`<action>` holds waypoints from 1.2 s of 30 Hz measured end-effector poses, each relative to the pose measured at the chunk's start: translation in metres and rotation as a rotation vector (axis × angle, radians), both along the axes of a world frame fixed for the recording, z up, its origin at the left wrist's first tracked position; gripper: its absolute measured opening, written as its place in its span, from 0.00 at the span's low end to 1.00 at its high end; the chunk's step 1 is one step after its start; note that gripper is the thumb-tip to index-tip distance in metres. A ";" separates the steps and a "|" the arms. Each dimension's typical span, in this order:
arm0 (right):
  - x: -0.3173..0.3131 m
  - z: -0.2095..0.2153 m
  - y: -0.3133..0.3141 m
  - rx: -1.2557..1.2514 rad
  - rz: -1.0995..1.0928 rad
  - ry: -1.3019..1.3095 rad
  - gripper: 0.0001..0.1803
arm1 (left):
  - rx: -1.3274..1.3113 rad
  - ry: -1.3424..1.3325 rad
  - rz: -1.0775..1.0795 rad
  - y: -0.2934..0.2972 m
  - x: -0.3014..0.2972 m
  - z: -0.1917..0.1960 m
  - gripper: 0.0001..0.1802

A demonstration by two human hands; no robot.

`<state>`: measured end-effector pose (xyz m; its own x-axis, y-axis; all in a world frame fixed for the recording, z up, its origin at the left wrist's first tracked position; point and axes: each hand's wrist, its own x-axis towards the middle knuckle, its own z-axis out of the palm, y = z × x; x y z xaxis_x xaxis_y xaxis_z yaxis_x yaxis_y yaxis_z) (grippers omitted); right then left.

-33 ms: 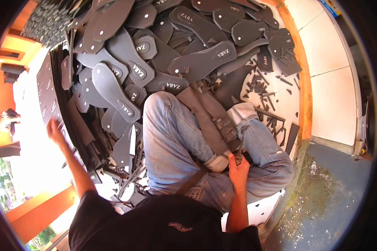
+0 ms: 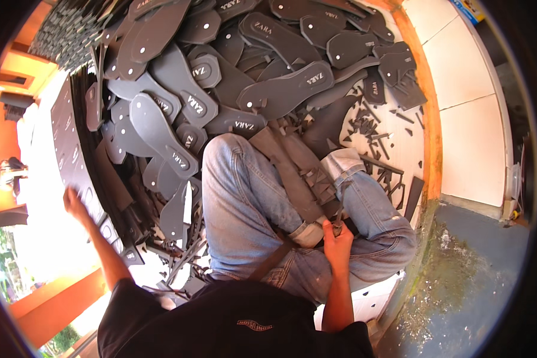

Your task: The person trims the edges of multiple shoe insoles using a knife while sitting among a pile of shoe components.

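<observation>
My right hand point(image 2: 338, 241) is closed around a slim dark metal tool point(image 2: 340, 210) that looks like scissors, its blades pointing away from me over my crossed legs. Over by the left side, my left hand point(image 2: 74, 204) is at the outer edge of a stack of dark foam sheets point(image 2: 71, 143) marked with sole shapes. Glare washes out its fingers, so their grip is unclear. A dark strip of foam offcut point(image 2: 286, 170) lies across my lap, with small cut scraps on it.
Beyond my knees spreads a heap of dark grey shoe soles point(image 2: 286, 89). Black trimmings point(image 2: 370, 128) lie scattered on the white surface at right, bordered by an orange edge point(image 2: 432, 119). More soles are stacked at far left point(image 2: 71, 33). A blue-grey floor point(image 2: 489, 256) lies at right.
My left hand has shifted slightly toward me and left along the sheets. The tool in my right hand has tilted a little, and the view has moved slightly.
</observation>
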<state>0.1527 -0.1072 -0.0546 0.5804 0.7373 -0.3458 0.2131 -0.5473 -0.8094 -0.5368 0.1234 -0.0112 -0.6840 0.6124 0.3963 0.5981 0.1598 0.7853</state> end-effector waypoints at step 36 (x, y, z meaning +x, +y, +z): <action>-0.043 0.019 0.016 0.029 0.268 -0.145 0.22 | -0.293 -1.135 -0.119 -0.167 0.170 -0.001 0.16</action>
<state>0.1097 -0.0909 -0.0360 0.4057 0.8792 -0.2498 0.4610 -0.4328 -0.7747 -0.3670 -0.0435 -0.0119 -0.4864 0.6628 -0.5693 -0.3964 0.4132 0.8198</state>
